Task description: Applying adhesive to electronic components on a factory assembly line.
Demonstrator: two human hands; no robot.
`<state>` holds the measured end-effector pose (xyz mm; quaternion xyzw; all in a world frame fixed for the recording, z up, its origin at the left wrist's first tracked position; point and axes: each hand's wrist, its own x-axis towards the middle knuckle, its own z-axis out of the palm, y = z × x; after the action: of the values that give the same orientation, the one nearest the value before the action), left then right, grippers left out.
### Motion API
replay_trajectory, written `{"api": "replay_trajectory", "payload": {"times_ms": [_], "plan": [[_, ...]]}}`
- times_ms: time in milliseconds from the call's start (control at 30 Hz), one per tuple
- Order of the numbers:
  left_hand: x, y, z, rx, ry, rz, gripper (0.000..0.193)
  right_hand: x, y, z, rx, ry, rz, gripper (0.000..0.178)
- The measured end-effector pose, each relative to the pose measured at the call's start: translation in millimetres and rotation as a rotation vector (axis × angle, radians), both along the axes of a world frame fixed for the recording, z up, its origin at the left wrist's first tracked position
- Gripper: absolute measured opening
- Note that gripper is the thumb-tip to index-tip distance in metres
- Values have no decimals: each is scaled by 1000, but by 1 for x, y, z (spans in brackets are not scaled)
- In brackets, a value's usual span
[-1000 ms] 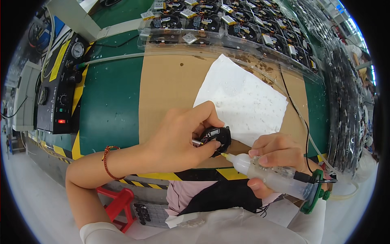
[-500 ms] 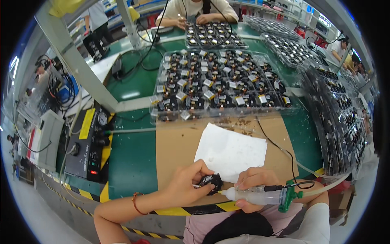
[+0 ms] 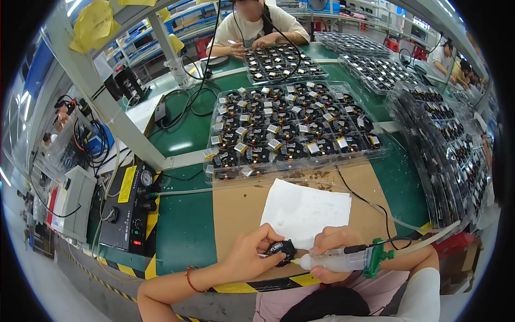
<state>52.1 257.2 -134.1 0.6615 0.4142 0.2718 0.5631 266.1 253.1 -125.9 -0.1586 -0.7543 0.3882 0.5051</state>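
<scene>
Between the thumb and fingers of my left hand is a small round black electronic part, held up over the near edge of the bench. My right hand is wrapped round a clear dispensing syringe with a green cap and a hose at its back end. The syringe's pale tip points left, at the side of the black part; whether they touch I cannot tell. Just beyond both hands lies a white paper sheet on brown cardboard.
A clear tray of similar black parts stands beyond the cardboard. At left is a black dispenser controller with a gauge. Stacked trays rise on the right. A hose and cable cross the bench. Opposite sits a co-worker behind another tray.
The whole view has shifted, so the bench lies slightly lower in the picture. The black part is tilted a little differently in my left hand; both hands keep their holds.
</scene>
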Motion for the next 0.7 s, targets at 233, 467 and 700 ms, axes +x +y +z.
{"api": "replay_trajectory", "payload": {"times_ms": [233,467,700], "plan": [[0,0,1,-26,-2,-6,23,-1,0,-2,19,6,5,34],[-1,0,0,-28,0,-30,27,-2,1,-1,26,2,1,34],[1,0,-2,2,-36,2,22,-1,1,1,33,-27,-9,34]]}}
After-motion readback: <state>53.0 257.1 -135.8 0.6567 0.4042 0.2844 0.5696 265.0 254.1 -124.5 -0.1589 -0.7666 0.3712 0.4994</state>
